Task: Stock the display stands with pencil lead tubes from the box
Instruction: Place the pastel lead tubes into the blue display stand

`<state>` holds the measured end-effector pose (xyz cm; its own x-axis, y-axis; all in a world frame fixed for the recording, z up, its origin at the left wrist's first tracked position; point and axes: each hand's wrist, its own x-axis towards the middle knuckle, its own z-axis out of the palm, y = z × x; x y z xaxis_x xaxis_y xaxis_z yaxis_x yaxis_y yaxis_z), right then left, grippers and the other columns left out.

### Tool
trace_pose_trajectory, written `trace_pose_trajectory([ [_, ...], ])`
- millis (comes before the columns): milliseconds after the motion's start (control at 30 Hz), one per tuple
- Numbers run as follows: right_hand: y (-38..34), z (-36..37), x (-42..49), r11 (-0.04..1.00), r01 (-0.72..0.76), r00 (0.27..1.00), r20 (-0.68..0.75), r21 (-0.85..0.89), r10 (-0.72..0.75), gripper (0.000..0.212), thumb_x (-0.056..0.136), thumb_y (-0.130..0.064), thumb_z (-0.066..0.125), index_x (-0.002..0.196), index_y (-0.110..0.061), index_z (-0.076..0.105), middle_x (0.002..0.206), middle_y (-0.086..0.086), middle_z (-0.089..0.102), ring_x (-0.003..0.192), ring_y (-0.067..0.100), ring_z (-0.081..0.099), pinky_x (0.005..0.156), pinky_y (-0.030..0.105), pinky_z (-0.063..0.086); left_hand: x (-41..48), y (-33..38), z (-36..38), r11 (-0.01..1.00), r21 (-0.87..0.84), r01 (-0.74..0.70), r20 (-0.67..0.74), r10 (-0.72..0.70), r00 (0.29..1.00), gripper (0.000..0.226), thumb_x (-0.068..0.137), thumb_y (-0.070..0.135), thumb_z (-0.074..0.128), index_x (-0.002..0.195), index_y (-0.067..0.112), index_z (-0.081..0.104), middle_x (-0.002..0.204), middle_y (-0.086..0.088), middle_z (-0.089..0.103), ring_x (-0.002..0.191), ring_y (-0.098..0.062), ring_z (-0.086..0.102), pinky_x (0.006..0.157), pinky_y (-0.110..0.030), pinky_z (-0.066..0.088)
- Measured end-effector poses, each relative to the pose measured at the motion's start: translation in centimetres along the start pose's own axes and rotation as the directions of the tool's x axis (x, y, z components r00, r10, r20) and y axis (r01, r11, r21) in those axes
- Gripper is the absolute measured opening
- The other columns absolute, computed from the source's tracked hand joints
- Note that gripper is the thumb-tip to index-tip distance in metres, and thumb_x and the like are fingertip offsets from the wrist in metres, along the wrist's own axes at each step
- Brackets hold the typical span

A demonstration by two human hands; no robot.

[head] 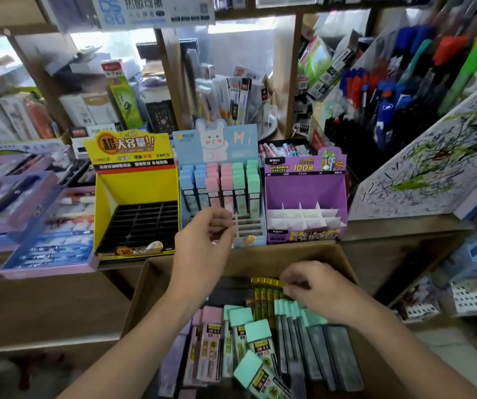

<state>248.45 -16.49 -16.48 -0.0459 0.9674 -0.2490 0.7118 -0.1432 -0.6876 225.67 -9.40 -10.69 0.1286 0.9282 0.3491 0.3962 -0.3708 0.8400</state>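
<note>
In the cardboard box (344, 263), mint and pink lead tubes (256, 335) lie just below the right hand (315, 295), whose fingers (290, 289) curl nearly closed onto the tops of the yellow-capped tubes (266, 292). Farther out, the left hand (205, 240) hangs with fingers (225, 226) bent loosely together, whether holding anything I cannot tell. Just beyond them stands the half-filled pastel stand (217, 151), between empty yellow stand (133, 180) and purple stand (303, 185).

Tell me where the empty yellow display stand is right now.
In the head view, the yellow display stand sits on the counter, left of centre, directly left of the blue rabbit stand and up-left of the left hand.
</note>
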Motion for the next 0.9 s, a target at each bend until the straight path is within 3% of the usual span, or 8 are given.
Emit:
trace_pose_trajectory([
  [167,-2.5,-0.2,-1.5,0.993,0.112,0.991,0.065,0.027,-0.113,0.024,0.093,-0.029,0.073,0.111,-0.043,0.066,0.103,-0.018,0.072,0.097,-0.013,0.063,0.084,0.015,0.054,-5.3,-0.3,-3.2,0.981,0.076,0.177,0.247,-0.191,0.95,0.024,0.088,0.018,0.077,0.096,0.038,0.068,0.088,0.019,0.072,0.086,-0.002,0.067,0.073,-0.015,0.055],
  [333,-4.2,2.0,-3.8,0.992,0.108,0.975,0.205,-0.073,-0.091,0.036,0.088,-0.036,0.078,0.122,-0.033,0.066,0.102,-0.018,0.07,0.093,-0.015,0.063,0.074,0.01,0.053,-10.3,-1.2,-5.1,0.916,0.221,0.335,0.508,-0.402,0.762,0.024,0.085,0.031,0.079,0.102,0.041,0.066,0.097,0.023,0.071,0.091,0.006,0.068,0.075,-0.021,0.059],
  [500,-4.1,3.8,-6.7,0.972,0.015,0.964,0.261,-0.234,0.048,0.038,0.085,-0.043,0.079,0.119,-0.037,0.063,0.093,-0.02,0.067,0.086,-0.004,0.065,0.079,0.027,0.059,-13.8,-1.9,-5.6,0.842,0.36,0.403,0.572,-0.54,0.618,0.03,0.08,0.037,0.081,0.101,0.047,0.063,0.095,0.022,0.072,0.09,0.005,0.068,0.085,-0.031,0.059],
  [600,-3.6,4.2,-8.2,0.933,-0.048,0.981,0.161,-0.357,0.112,0.033,0.086,-0.04,0.077,0.114,-0.033,0.06,0.085,-0.017,0.061,0.078,-0.002,0.059,0.065,0.024,0.05,-14.6,-2.1,-5.7,0.804,0.467,0.369,0.59,-0.594,0.547,0.034,0.078,0.039,0.082,0.098,0.051,0.058,0.095,0.022,0.067,0.092,0.003,0.065,0.089,-0.031,0.057],
  [667,-3.4,4.4,-9.0,0.911,-0.093,0.982,0.114,-0.403,0.151,0.031,0.088,-0.04,0.075,0.112,-0.034,0.056,0.084,-0.016,0.056,0.077,-0.001,0.055,0.063,0.024,0.046,-14.8,-2.0,-5.7,0.785,0.537,0.308,0.593,-0.611,0.524,0.035,0.08,0.04,0.08,0.105,0.05,0.057,0.102,0.024,0.062,0.098,0.001,0.062,0.094,-0.031,0.055],
  [767,-3.4,4.8,-9.7,0.907,-0.136,0.97,0.133,-0.398,0.204,0.037,0.088,-0.04,0.075,0.117,-0.036,0.053,0.083,-0.016,0.054,0.077,-0.001,0.054,0.061,0.024,0.044,-14.7,-1.7,-5.8,0.755,0.618,0.221,0.565,-0.621,0.543,0.037,0.086,0.039,0.074,0.118,0.046,0.056,0.113,0.024,0.058,0.108,-0.001,0.054,0.1,-0.028,0.049],
  [900,-3.5,5.0,-9.9,0.917,-0.139,0.969,0.137,-0.373,0.203,0.037,0.089,-0.039,0.075,0.118,-0.036,0.052,0.081,-0.018,0.054,0.079,0.0,0.055,0.058,0.021,0.041,-14.8,-1.6,-5.6,0.737,0.66,0.144,0.558,-0.61,0.562,0.038,0.091,0.037,0.07,0.126,0.04,0.058,0.122,0.019,0.059,0.107,-0.005,0.051,0.095,-0.023,0.045],
])
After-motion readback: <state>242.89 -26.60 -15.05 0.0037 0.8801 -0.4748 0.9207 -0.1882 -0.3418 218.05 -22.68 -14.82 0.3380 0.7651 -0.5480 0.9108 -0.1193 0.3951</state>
